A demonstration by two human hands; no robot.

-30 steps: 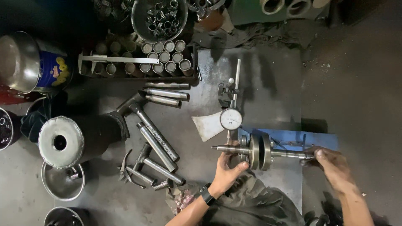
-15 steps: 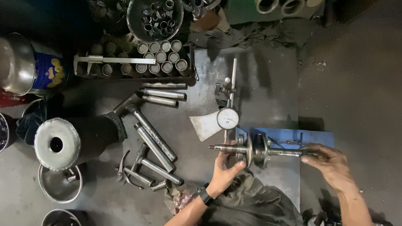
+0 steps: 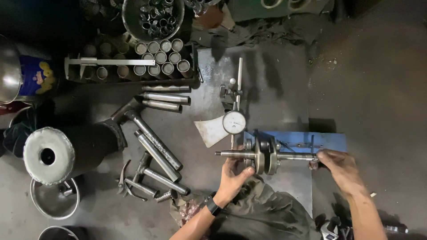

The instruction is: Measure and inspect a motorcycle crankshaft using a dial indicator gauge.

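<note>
A steel crankshaft point(image 3: 266, 155) lies sideways across a blue stand point(image 3: 329, 141), its two round webs in the middle. My left hand point(image 3: 235, 174) is under the left shaft end, with the thumb against the left web. My right hand point(image 3: 334, 162) grips the right shaft end. A dial gauge point(image 3: 234, 122) on a thin upright rod stands just behind the crankshaft, its round white face turned up. A pale scrap of paper point(image 3: 212, 131) lies to the left of the gauge.
Several steel rods and pipes point(image 3: 156, 144) lie to the left. A tray of short steel sleeves point(image 3: 158, 58) with a caliper point(image 3: 104, 62) stands behind them. A large metal cylinder point(image 3: 49, 155) and bowls are at far left. A dark cloth point(image 3: 267, 213) covers my lap.
Both hands stay on the crankshaft, and my right hand has shifted its grip a little on the right shaft end. The view has drifted slightly.
</note>
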